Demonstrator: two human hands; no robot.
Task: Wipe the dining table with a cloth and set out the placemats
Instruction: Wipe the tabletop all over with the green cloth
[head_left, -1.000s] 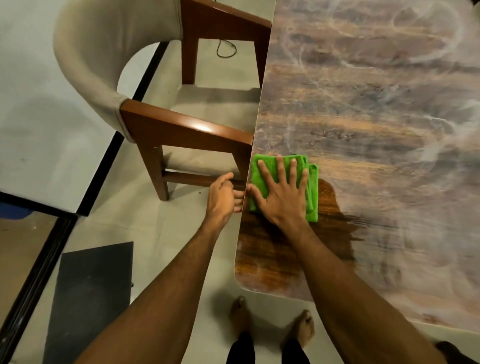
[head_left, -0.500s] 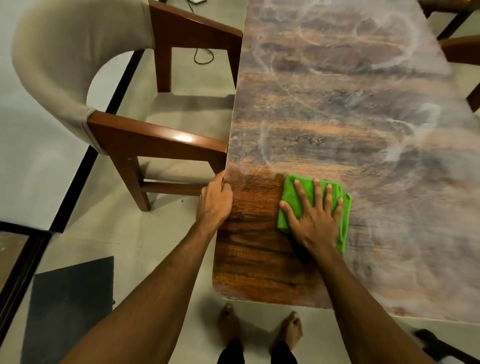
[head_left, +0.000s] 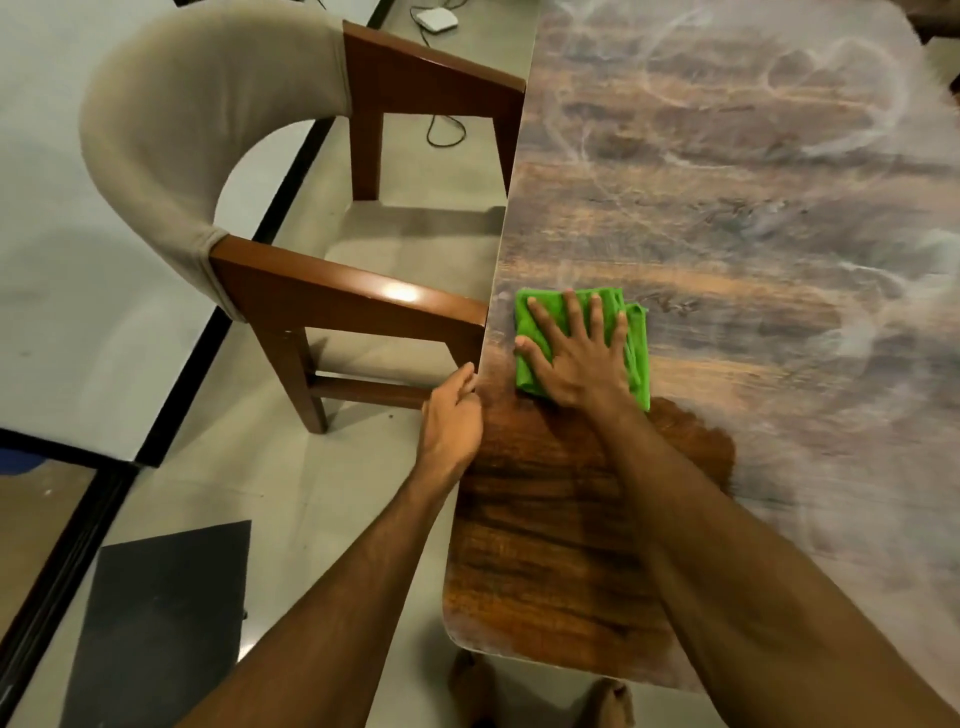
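Note:
A folded green cloth (head_left: 638, 343) lies on the wooden dining table (head_left: 727, 218), close to its left edge. My right hand (head_left: 574, 356) presses flat on the cloth with fingers spread. My left hand (head_left: 452, 421) rests against the table's left edge, fingers loosely curled at the rim. The near corner of the table is dark, shiny wood; the surface further out carries a whitish dusty film with swirl marks. No placemats are in view.
A wooden armchair (head_left: 363, 291) with a beige curved back stands right beside the table's left edge. A white device and cable (head_left: 436, 21) lie on the floor beyond it. A dark mat (head_left: 161, 618) lies at lower left. My bare feet show below the table's corner.
My right hand has slid the cloth back left toward the table edge and a little further away. My left hand stays on the table's left edge.

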